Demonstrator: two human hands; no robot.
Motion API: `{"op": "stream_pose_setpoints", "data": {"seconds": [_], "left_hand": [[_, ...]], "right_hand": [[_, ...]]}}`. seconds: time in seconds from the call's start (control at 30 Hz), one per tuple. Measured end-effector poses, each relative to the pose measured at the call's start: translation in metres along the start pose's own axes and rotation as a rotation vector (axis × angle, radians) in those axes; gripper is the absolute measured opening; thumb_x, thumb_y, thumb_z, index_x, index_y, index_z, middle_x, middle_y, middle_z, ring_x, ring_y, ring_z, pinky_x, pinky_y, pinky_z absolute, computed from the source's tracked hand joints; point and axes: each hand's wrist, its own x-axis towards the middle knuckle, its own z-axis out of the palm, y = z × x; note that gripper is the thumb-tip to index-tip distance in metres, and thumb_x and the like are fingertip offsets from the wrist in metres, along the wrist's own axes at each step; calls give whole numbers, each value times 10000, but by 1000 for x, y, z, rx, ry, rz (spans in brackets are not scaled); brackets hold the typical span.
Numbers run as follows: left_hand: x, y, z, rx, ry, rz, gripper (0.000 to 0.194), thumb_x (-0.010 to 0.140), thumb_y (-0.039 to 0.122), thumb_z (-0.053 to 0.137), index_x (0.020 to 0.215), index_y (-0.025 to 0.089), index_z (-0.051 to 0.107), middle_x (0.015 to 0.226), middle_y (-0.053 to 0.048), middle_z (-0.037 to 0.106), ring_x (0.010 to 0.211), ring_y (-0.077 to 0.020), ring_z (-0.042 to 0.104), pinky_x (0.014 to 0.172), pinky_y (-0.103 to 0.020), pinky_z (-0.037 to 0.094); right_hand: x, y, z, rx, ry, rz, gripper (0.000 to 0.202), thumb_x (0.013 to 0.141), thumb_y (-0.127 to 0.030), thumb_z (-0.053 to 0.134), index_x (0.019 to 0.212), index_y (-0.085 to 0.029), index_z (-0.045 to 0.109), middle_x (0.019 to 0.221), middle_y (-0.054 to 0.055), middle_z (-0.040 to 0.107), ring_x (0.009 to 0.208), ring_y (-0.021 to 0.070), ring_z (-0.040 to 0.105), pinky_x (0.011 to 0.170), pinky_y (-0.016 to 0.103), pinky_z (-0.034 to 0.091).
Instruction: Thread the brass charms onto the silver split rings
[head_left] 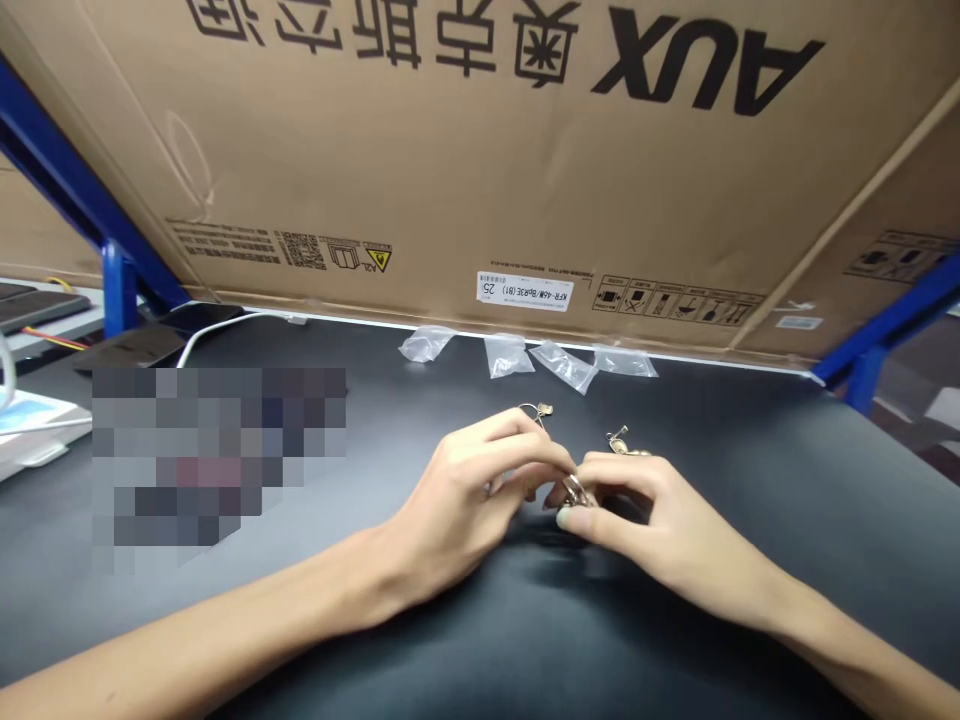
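Observation:
A small metal keyring piece point(576, 493) is held between both hands above the black table. My right hand point(656, 510) pinches it between thumb and fingers. The fingertips of my left hand point(487, 490) close on its upper left side; part of the piece is hidden by fingers. Behind my left hand lies a metal ring with a small charm point(543, 410). Another small metal piece point(621, 441) rests just beyond my right hand's fingers.
Several small clear plastic bags point(508, 355) lie along the table's back edge. A large cardboard box point(450, 170) stands behind them, with blue frame bars point(120, 285) at both sides. A white cable point(217, 322) and a dark device point(135, 347) are at back left. A pixelated patch covers the left.

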Motion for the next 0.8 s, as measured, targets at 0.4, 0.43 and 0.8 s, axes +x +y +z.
{"op": "stream_pose_setpoints", "data": {"seconds": [0.4,0.43,0.8], "left_hand": [[6,16,-1,-418,-129,-664,292,914,434,577,892,187,733,521,52,456,478,-76,366,461,-198,300],[6,16,-1,-493,-148,-698,302,906,449,588,919,185,735,514,56,437,482,-76,361,469,-198,299],[5,13,-1,-792,-201,-797,206,872,329,647,793,143,685,471,45,512,411,-47,370,429,-199,149]], "right_hand": [[-1,8,0,-201,350,-229,171,904,-295,648,794,-204,742,657,0,641,565,126,574,580,261,457],[-1,11,1,-259,368,-286,164,915,-271,633,822,-198,747,664,3,641,559,120,572,576,256,456],[-4,14,1,-534,398,-401,169,935,-212,585,860,-186,733,699,19,656,583,121,574,599,264,457]]}}
